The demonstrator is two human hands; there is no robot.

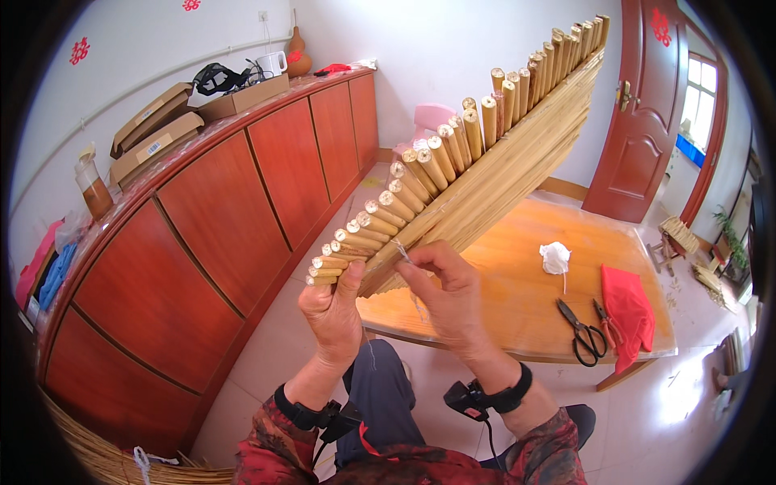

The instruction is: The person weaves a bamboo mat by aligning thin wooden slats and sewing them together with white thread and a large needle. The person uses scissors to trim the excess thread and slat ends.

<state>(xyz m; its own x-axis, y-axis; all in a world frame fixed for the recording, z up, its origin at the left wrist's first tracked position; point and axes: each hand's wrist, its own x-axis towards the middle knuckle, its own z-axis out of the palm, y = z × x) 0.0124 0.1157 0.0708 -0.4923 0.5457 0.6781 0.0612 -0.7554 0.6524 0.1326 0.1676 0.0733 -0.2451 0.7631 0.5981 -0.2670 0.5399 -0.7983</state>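
Observation:
A mat of pale yellow plant stalks (509, 168), bound side by side, slants from my hands up to the upper right. Its cut round ends stick out in a stepped row along the upper left edge. My left hand (334, 314) is closed on the near, lower end, with the thumb lying along the stalks. Close beside it, my right hand (449, 295) pinches a thin whitish thread (402, 249) against the mat's surface between thumb and forefinger. A loose strand hangs below the mat. My palms face inward, so part of the grip is hidden.
Below the mat stands a wooden table (501, 279) carrying black scissors (582, 331), pliers (608, 323), a red cloth (626, 311) and a white crumpled bundle (554, 258). A long red cabinet (218, 218) runs along the left. More stalks (113, 449) lie at the lower left.

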